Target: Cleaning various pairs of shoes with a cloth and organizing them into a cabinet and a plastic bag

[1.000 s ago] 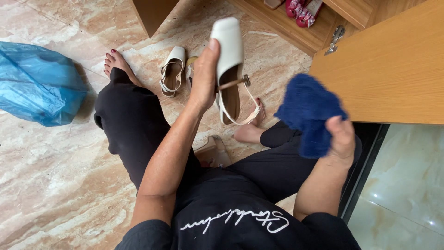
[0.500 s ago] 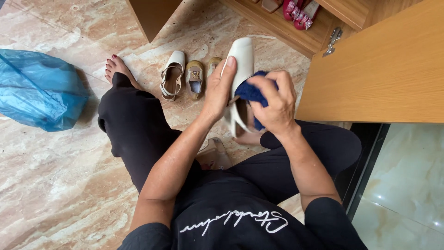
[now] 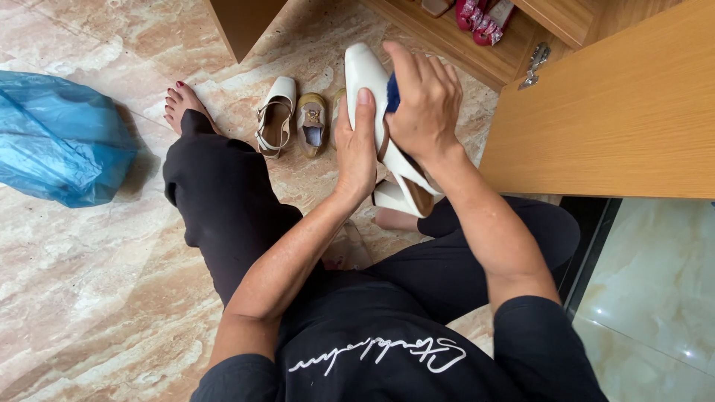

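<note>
A blue bag [image 3: 63, 138] lay on the marble floor [image 3: 89, 283]. The left hand [image 3: 356, 145] gripped a white shoe [image 3: 365, 74] held above the lap, while the right hand [image 3: 424, 100] closed around a blue cloth [image 3: 392, 93], pressing it against the shoe's toe.

Cream shoe [image 3: 366, 74], navy cloth [image 3: 392, 94], blue plastic bag [image 3: 63, 141], beige veined marble floor [image 3: 97, 283].

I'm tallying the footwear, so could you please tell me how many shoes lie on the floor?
3, possibly more hidden: a cream slingback shoe, a tan shoe beside it, and a third shoe mostly hidden behind the left hand, which holds another cream shoe.
</note>
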